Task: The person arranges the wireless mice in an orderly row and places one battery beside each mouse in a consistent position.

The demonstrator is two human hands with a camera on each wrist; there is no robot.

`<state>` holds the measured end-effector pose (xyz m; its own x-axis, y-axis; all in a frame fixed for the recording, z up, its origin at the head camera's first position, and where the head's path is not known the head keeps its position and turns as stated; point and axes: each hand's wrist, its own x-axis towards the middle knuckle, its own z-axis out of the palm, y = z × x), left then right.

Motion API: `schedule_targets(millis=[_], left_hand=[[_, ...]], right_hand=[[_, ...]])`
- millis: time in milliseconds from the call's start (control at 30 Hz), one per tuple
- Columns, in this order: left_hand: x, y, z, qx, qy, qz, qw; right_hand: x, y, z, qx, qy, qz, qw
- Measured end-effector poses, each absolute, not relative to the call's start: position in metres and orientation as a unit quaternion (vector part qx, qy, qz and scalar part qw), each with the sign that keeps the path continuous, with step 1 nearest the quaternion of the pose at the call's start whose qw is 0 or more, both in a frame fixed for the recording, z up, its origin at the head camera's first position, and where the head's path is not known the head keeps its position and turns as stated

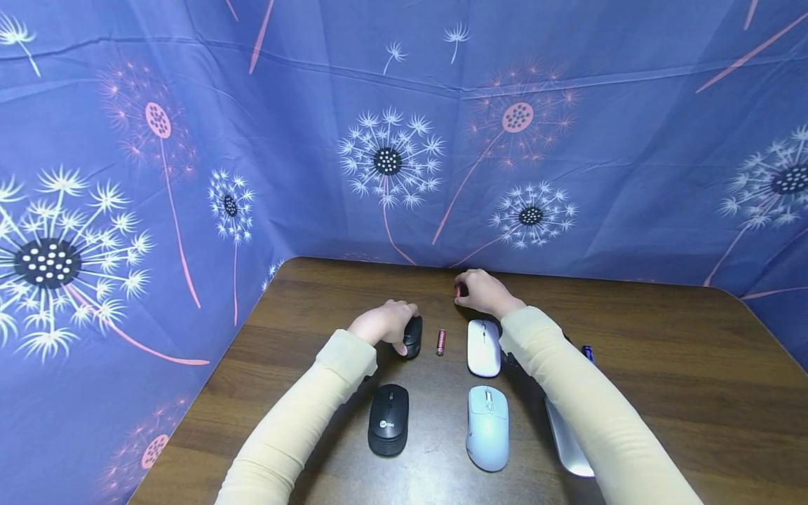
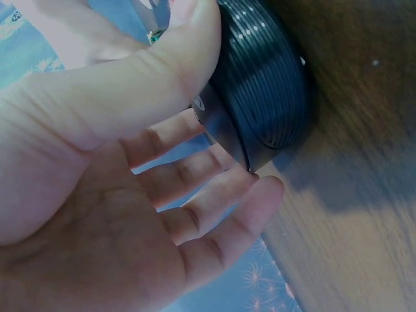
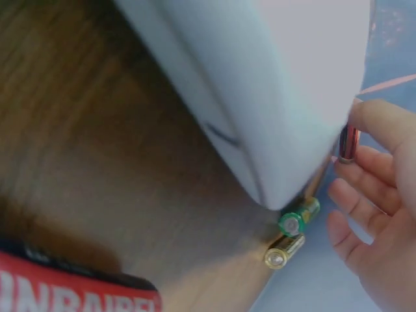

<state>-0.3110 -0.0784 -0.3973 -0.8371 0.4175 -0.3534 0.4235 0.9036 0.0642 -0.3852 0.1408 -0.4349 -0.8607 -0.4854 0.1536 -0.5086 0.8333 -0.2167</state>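
Note:
My left hand (image 1: pixel 386 324) grips a small black mouse (image 1: pixel 413 338), thumb on the near side and fingers beyond it. The left wrist view shows that mouse's ribbed side (image 2: pixel 266 78) close to the thumb. At the back of the table my right hand (image 1: pixel 485 293) pinches a red battery (image 3: pixel 350 143) between thumb and fingertips. A white mouse (image 1: pixel 484 349) lies just in front of the right hand. Between the two hands, a second red battery (image 1: pixel 441 342) lies on the table.
Nearer to me are a black mouse with a white logo (image 1: pixel 388 421) and a light blue mouse (image 1: pixel 488 431). A silver-grey object (image 1: pixel 571 438) and a blue battery (image 1: pixel 588 353) are partly behind the right sleeve. Green (image 3: pixel 299 218) and gold (image 3: pixel 286 252) batteries lie past the white mouse.

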Motion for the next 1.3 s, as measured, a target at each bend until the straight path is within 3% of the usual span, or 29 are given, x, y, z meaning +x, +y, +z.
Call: schedule_targets(millis=[733, 1300], left_hand=[[-0.311, -0.078, -0.398, 0.221, 0.959, -0.016, 0.174], [-0.31, -0.078, -0.399, 0.222, 0.96, -0.015, 0.171]], right_hand=[[-0.371, 0.151, -0.402, 0.225, -0.964, 0.134, 0.046], [-0.341, 0.151, -0.374, 0.263, -0.954, 0.125, 0.07]])
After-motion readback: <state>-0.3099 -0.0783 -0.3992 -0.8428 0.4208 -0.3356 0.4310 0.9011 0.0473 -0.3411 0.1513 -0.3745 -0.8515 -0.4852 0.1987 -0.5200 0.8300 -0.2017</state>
